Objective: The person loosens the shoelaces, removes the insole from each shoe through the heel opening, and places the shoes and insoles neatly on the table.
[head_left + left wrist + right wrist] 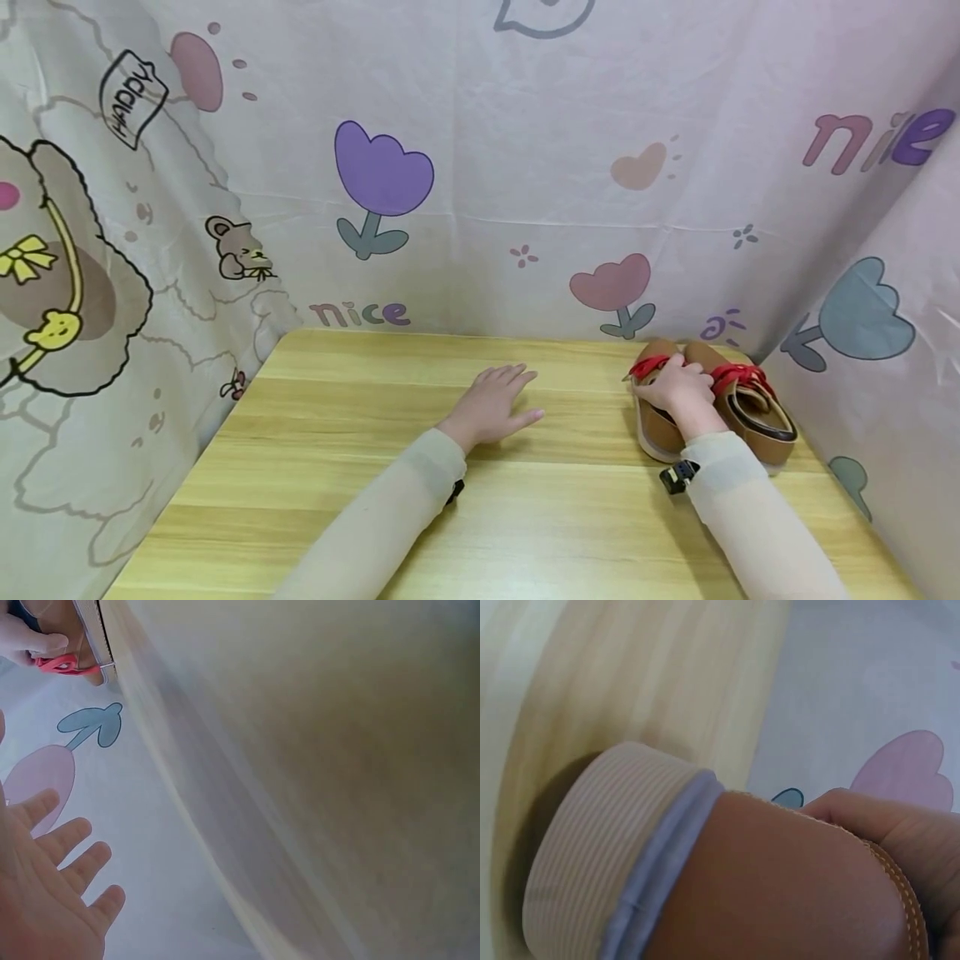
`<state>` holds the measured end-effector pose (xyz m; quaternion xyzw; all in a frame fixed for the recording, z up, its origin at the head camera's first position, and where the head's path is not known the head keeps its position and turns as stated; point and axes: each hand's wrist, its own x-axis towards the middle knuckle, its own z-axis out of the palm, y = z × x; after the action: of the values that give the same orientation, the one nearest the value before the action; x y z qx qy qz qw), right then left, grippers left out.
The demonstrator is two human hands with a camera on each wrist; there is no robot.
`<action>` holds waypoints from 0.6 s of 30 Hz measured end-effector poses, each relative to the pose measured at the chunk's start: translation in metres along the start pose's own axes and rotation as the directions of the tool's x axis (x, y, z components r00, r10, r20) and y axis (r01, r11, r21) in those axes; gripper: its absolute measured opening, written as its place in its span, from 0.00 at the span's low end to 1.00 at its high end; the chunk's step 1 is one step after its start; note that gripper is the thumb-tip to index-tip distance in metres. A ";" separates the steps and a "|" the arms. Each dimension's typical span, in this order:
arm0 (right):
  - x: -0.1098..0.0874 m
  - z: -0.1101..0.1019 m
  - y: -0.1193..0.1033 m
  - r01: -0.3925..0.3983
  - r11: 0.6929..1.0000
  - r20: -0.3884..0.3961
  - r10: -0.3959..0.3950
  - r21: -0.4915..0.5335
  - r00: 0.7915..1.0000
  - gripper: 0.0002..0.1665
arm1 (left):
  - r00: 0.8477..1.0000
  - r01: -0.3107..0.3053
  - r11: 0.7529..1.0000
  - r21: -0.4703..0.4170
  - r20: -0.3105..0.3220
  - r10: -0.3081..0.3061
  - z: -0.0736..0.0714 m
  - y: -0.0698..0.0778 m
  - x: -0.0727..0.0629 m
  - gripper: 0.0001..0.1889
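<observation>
Two brown shoes with red laces stand side by side at the far right of the table, toes toward the back wall. On the left shoe [658, 433], my right hand [678, 393] grips the upper near the laces, thumb on its left side. The right wrist view shows that shoe's brown heel [780, 877] and ridged pale sole close up, with part of the hand behind. Beside it, the right shoe [772, 442] is untouched. My left hand [489, 407] hovers over the middle of the table, fingers spread and holding nothing; its palm [45, 900] shows in the left wrist view.
The light wood table [330, 417] ends at a printed cloth [480, 167] hanging along its back. More of the same cloth hangs at the left and right sides, close by the right shoe. A small black camera [679, 477] sits on the right wrist.
</observation>
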<state>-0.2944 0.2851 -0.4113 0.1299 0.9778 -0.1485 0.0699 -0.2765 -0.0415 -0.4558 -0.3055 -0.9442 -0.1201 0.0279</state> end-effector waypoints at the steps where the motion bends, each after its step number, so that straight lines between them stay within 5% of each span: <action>1: -0.001 0.000 0.001 0.008 1.000 0.000 -0.008 -0.007 1.000 0.66 | 1.000 0.000 1.000 -0.003 -0.002 0.000 0.000 0.000 0.001 0.40; 18: -0.027 0.014 -0.010 0.221 0.970 -0.055 -0.227 -0.098 0.972 0.57 | 0.999 -0.039 0.998 -0.052 -0.012 0.039 -0.002 -0.001 0.013 0.40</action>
<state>-0.2698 0.2654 -0.4171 0.0201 0.9938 -0.1065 0.0263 -0.2878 -0.0353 -0.4519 -0.3237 -0.9344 -0.1460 0.0274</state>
